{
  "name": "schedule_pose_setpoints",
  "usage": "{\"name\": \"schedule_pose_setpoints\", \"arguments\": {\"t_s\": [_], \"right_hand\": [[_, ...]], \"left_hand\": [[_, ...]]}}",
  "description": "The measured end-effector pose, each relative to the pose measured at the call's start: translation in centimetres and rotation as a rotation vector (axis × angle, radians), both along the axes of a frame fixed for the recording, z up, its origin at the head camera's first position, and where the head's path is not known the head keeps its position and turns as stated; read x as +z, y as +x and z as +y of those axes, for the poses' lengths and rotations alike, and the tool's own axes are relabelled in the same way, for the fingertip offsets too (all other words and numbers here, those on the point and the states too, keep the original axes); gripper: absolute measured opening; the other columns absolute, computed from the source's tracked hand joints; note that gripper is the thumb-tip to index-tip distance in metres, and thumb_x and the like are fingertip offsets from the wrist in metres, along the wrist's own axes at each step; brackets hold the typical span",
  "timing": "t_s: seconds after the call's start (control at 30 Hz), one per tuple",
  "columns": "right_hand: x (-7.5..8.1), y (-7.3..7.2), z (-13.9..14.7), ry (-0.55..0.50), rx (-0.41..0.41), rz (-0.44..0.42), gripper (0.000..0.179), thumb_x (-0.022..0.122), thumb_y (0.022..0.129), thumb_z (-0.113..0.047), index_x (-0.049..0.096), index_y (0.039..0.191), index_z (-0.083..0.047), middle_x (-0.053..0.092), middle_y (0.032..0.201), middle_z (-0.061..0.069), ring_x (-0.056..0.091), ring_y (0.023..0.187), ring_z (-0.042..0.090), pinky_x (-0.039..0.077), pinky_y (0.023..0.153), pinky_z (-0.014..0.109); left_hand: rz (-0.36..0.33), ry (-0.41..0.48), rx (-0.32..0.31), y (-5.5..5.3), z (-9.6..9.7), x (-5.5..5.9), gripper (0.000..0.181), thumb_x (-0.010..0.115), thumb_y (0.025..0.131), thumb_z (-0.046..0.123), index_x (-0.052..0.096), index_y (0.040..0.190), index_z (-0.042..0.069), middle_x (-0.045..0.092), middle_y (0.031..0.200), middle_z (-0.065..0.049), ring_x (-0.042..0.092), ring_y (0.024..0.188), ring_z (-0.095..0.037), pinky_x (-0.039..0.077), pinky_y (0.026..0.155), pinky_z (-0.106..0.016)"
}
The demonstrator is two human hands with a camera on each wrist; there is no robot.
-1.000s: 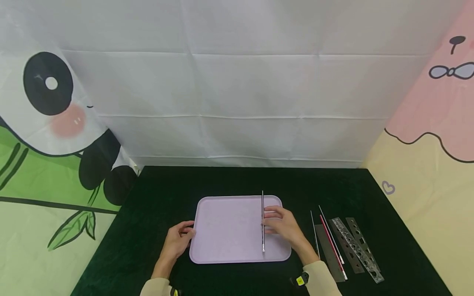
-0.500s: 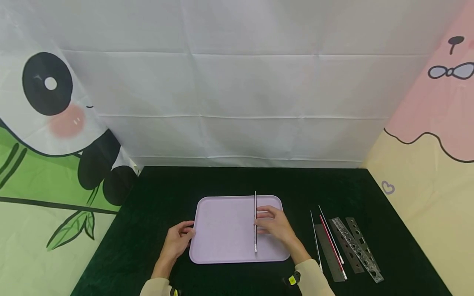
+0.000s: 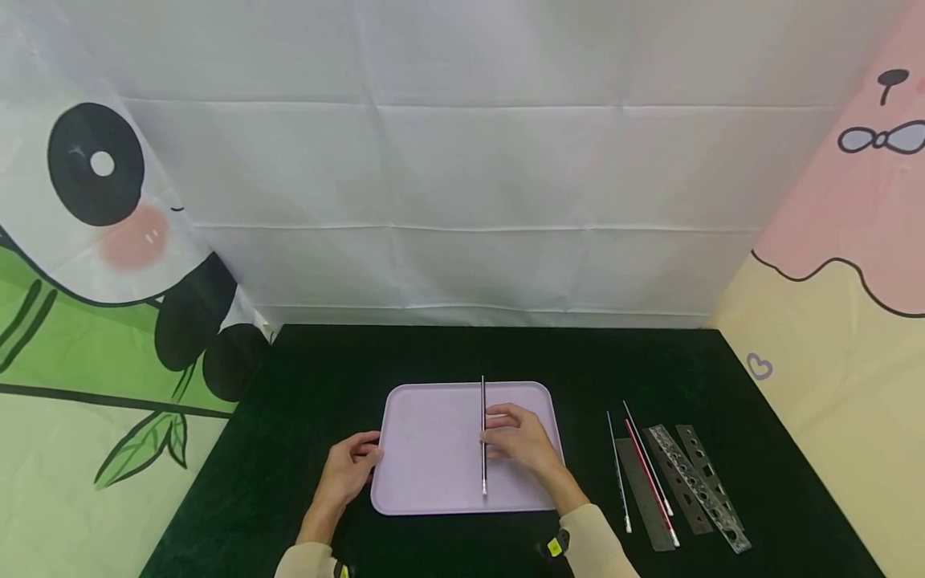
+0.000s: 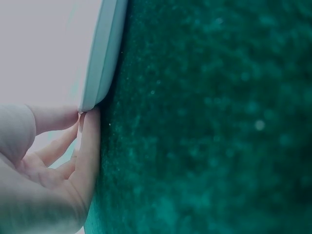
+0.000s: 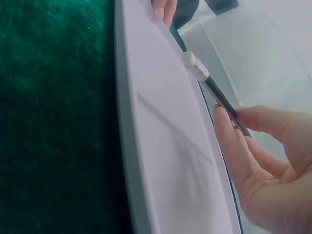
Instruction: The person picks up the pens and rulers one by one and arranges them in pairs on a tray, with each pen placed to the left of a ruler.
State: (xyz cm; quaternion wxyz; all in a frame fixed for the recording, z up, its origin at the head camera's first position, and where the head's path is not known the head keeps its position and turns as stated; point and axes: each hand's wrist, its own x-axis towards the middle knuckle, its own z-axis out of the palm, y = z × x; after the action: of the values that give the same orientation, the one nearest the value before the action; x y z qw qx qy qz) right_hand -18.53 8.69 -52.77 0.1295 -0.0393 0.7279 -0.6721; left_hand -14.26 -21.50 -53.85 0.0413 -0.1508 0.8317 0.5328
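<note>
A dark pencil point(image 3: 483, 474) with a white eraser point(image 5: 189, 59) at its near end hangs above the lilac tray point(image 3: 433, 449). My right hand point(image 3: 516, 437) pinches it between thumb and fingertips. In the right wrist view the pencil point(image 5: 219, 95) is clear of the tray point(image 5: 161, 97), and its shadow falls on the tray's surface. At the tray's left edge, my left hand point(image 3: 348, 470) pinches the rim. The left wrist view shows the thumb on the inner side of the rim point(image 4: 102, 53) and fingers point(image 4: 90, 151) against its outer side.
Right of the tray on the dark green cloth point(image 3: 578, 361) lie a thin pencil point(image 3: 619, 482), a red pencil point(image 3: 650, 482), a white pencil point(image 3: 654, 474), a grey ruler point(image 3: 643, 502) and several stencil rulers point(image 3: 701, 490). A white curtain point(image 3: 477, 160) stands behind.
My right hand has moved left over the tray with the pencil, from the tray's right part toward its middle. The left hand and tray have stayed put.
</note>
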Motion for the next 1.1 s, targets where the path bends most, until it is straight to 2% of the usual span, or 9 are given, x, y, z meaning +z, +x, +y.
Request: {"name": "schedule_pose_setpoints", "arguments": {"t_s": [0.6,0.8,1.1], "right_hand": [[-0.2,-0.1,-2.6,-0.062,0.020,-0.016,0.045,0.075,0.088,0.001,0.060,0.130,0.006,0.067,0.115,0.024,0.072,0.087,0.022,0.061,0.071,0.041],[0.0,-0.2,-3.8,-0.050,0.014,-0.022,0.044,0.076,0.088,0.000,0.062,0.129,0.005,0.068,0.114,0.023,0.072,0.086,0.020,0.061,0.070,0.039],[-0.2,-0.2,-5.7,-0.061,0.004,-0.022,0.045,0.076,0.086,0.002,0.061,0.128,0.007,0.068,0.111,0.025,0.072,0.084,0.023,0.061,0.068,0.043]], "left_hand": [[-0.008,-0.003,0.003,0.2,0.1,0.2,0.036,0.061,0.102,0.006,0.059,0.137,-0.001,0.063,0.116,-0.020,0.062,0.089,-0.025,0.059,0.082,-0.043],[-0.011,0.004,0.001,0.2,0.0,0.3,0.036,0.060,0.102,0.005,0.059,0.138,-0.002,0.064,0.115,-0.020,0.061,0.089,-0.025,0.059,0.082,-0.042],[-0.008,0.002,0.001,0.2,-0.1,0.2,0.036,0.061,0.102,0.006,0.059,0.137,-0.001,0.064,0.115,-0.020,0.061,0.089,-0.024,0.059,0.082,-0.043]]}}
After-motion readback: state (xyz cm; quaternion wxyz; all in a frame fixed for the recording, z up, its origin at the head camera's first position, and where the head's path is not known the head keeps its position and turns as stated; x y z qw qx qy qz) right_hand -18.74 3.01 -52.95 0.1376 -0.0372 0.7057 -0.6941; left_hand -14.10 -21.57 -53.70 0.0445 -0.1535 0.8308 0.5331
